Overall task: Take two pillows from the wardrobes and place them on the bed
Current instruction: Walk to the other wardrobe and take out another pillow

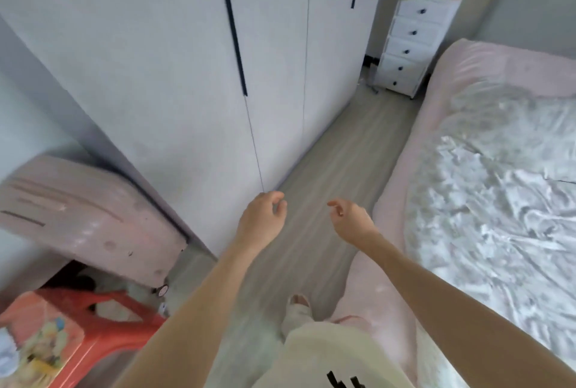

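Observation:
A tall white wardrobe (174,54) with long dark handles fills the upper left; its doors are closed and no pillow is in sight. The bed (442,125) with a pink sheet and a crumpled white-grey cover lies on the right. My left hand (263,216) hangs over the floor near the wardrobe's lower corner, fingers loosely curled, holding nothing. My right hand (350,219) is beside it, closer to the bed edge, also loosely curled and holding nothing.
A narrow strip of wooden floor (349,144) runs between wardrobe and bed. A white chest of drawers (411,44) with soft toys on top stands at the far end. A pink suitcase (84,216) and a red stool (93,322) sit at the lower left.

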Action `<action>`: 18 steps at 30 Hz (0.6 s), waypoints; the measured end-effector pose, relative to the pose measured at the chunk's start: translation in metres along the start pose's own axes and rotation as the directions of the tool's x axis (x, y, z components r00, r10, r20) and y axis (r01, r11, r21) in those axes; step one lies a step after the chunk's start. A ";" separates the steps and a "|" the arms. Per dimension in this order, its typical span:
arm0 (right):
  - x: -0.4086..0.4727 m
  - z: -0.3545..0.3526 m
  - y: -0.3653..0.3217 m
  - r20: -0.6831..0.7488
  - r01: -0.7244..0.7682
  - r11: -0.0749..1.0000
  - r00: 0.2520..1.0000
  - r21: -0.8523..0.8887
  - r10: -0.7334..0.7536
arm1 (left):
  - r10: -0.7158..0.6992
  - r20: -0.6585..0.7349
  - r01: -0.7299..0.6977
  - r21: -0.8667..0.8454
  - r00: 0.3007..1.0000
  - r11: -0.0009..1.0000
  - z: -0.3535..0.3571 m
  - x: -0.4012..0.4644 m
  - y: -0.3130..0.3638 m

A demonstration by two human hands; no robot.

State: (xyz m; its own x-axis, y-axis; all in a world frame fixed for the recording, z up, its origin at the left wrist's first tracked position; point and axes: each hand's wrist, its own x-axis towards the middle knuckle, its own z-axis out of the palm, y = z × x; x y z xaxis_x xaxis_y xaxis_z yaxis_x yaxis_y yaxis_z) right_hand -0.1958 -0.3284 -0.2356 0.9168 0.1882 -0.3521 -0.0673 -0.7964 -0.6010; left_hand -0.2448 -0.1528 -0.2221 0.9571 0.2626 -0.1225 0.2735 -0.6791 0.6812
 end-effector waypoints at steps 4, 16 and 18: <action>0.091 -0.030 -0.003 -0.045 -0.078 0.996 0.996 0.052 0.081 | 0.071 0.071 -0.072 0.005 0.995 0.997 0.014 0.102 0.024; 0.316 -0.175 -0.008 -0.188 -0.197 0.965 0.955 0.175 0.229 | 0.263 0.198 -0.264 -0.023 0.944 0.964 0.051 0.395 0.151; 0.336 -0.187 -0.003 -0.182 -0.216 0.959 0.951 0.185 0.249 | 0.280 0.221 -0.280 -0.030 0.934 0.959 0.061 0.419 0.163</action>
State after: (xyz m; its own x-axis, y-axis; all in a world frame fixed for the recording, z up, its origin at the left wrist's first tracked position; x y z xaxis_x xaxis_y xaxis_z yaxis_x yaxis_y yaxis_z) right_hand 0.1858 -0.3705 -0.2181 0.9268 -0.1239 -0.3545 -0.3354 -0.6977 -0.6330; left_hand 0.2065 -0.1957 -0.2065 0.9919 -0.0961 -0.0832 -0.0087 -0.7043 0.7099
